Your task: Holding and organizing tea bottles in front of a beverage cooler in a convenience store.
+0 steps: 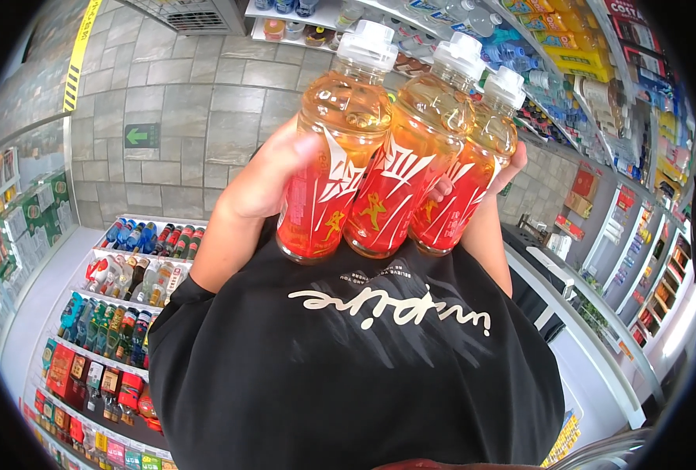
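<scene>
Three plastic bottles of orange drink with red labels and white caps are pressed side by side in front of my chest: the left bottle (336, 149), the middle bottle (406, 157) and the right bottle (465, 176). My left hand (265, 176) grips the left bottle from the outside, thumb over its shoulder. Fingers of my right hand (512, 160) wrap the right bottle from behind, mostly hidden. Both hands squeeze the row together, caps tilted up and away from me.
A shelf rack (121, 313) full of bottled drinks stands at my lower left. More shelves with bottles and packets (567, 55) run along the upper right. Grey tiled floor (191, 102) lies ahead, with a green arrow sign (141, 135) on it.
</scene>
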`<state>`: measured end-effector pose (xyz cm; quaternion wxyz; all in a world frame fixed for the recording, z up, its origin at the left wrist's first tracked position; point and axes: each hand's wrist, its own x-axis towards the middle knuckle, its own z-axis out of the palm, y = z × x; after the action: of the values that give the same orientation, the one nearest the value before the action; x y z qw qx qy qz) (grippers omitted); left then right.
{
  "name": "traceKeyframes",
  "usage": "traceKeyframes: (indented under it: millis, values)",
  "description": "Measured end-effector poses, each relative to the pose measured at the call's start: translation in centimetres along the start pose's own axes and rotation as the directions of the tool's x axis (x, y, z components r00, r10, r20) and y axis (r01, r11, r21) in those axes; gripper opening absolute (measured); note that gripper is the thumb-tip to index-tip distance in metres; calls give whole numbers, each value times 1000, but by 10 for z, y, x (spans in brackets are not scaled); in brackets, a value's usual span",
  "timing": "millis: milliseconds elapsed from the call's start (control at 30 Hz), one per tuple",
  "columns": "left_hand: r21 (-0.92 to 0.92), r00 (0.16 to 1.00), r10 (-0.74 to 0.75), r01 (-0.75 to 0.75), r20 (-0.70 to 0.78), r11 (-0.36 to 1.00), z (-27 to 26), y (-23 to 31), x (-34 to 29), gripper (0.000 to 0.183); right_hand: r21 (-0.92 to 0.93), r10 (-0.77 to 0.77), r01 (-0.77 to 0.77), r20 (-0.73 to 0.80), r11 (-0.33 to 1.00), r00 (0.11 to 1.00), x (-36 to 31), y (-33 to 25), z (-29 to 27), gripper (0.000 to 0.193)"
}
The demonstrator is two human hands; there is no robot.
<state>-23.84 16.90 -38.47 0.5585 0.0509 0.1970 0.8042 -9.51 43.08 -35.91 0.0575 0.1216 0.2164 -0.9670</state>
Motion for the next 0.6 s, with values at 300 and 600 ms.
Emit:
traceKeyframes:
  millis: [300,600]
  values:
    - [113,984,83,-102,158,988,-3,7,-7,93,-50,-50,51,23,997,999,4,6,2,104]
    - [273,992,117,-98,-55,957,17,0,-4,68,-71,-32,35,43,997,999,-1,3,-8,103]
